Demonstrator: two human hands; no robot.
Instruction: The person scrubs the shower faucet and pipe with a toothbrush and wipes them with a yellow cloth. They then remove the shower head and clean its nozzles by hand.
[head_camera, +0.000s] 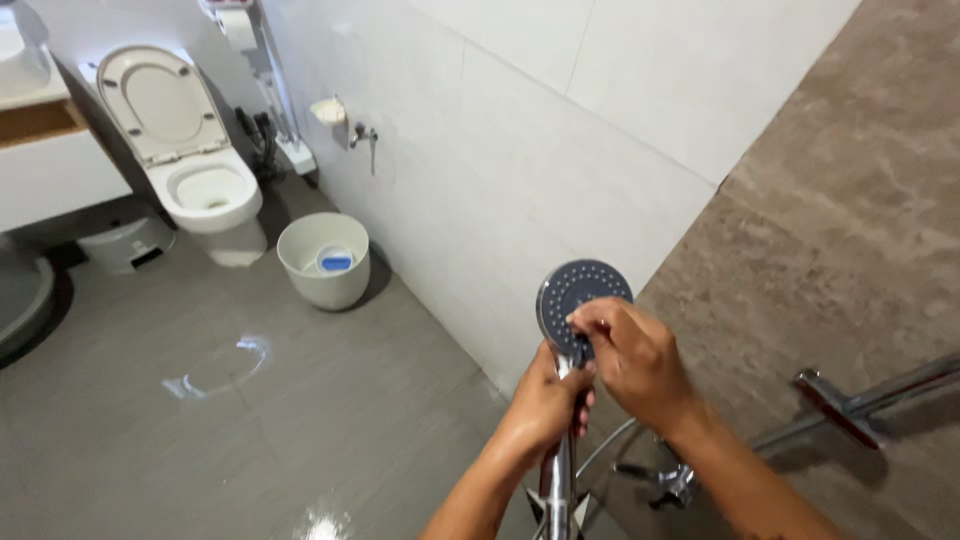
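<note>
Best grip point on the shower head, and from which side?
Grip the shower head by its chrome handle, just below the round face, coming from the back or side. The handle is a slim upright bar that a fist wraps, as the left hand does. That leaves the nozzle face clear, where the right hand puts its fingertips.

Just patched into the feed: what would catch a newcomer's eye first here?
Low in the middle, a chrome shower head is held up: the left hand grips its handle and the right hand fingers touch its spray face. Far left stands a white toilet with its lid up, a white bucket beside it on the wet grey floor.
</note>
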